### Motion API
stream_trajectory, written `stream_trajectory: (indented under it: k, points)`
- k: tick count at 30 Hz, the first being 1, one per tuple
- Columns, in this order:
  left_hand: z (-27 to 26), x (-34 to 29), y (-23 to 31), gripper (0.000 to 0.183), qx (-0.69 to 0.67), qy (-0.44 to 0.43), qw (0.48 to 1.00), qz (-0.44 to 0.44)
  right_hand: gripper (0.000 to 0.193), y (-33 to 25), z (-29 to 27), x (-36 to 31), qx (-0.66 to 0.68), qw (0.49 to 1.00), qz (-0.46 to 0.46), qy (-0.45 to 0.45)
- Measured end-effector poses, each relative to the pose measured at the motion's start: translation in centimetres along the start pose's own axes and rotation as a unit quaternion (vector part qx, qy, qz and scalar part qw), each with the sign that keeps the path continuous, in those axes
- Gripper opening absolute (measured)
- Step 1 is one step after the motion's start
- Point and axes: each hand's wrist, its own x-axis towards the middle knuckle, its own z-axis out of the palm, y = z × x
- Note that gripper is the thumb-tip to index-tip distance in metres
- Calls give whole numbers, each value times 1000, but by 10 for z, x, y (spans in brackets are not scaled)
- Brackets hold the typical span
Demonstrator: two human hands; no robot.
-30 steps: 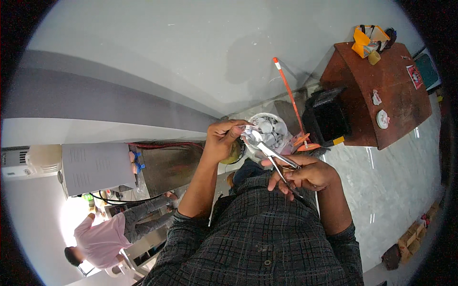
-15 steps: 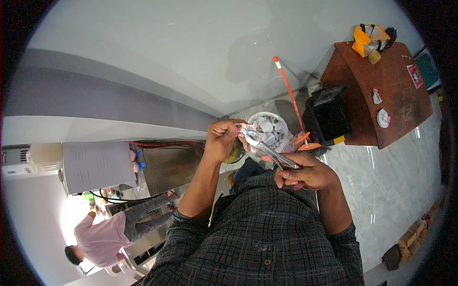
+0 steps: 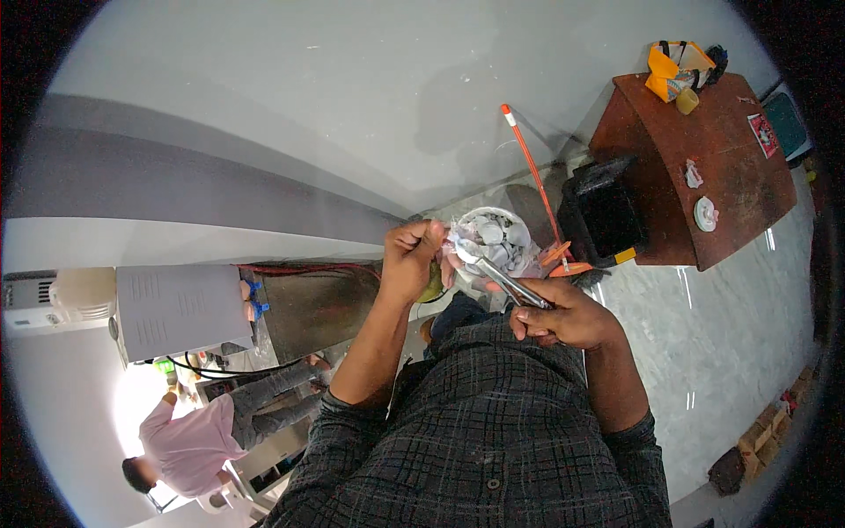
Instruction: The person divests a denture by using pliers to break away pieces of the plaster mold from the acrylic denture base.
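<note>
My left hand is raised in front of me, with thumb and fingers pinched together. A small pale, see-through piece shows at its fingertips; its kind is unclear against the clutter behind. My right hand grips a shiny metal hand tool with two handles, like pliers. The tool's tip points up and left toward my left fingertips. Below both hands stands a white bucket with a clear plastic bag about it, holding several whitish-grey pieces.
A black bin and an orange-handled stick stand right of the bucket. Beyond is a brown table with a yellow bag. At left are a grey metal cabinet and a person in a pink shirt.
The metal tool's handles have come closer together in my right hand, and its tip has dropped slightly away from my left fingertips. My left hand stays nearly in place.
</note>
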Motion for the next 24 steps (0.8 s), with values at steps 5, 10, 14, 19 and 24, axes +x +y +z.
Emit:
stream_trajectory:
  k: [5, 10, 14, 19, 24]
  points:
    - [-1, 0, 0, 43, 37, 56, 998, -7, 49, 3, 5, 4, -179, 980, -87, 29]
    - [4, 0, 7, 38, 129, 88, 987, -27, 47, 1, 9, 0, -76, 995, -13, 65]
    - [3, 1, -3, 38, 145, 75, 986, 19, 47, 14, 7, 5, -53, 997, -50, 37]
    - [16, 3, -6, 35, 200, 110, 971, 65, 45, 14, 13, 14, -28, 998, -35, 43]
    - [3, 7, -11, 30, 155, 127, 978, 59, 47, 14, 13, 16, 5, 995, -29, 97]
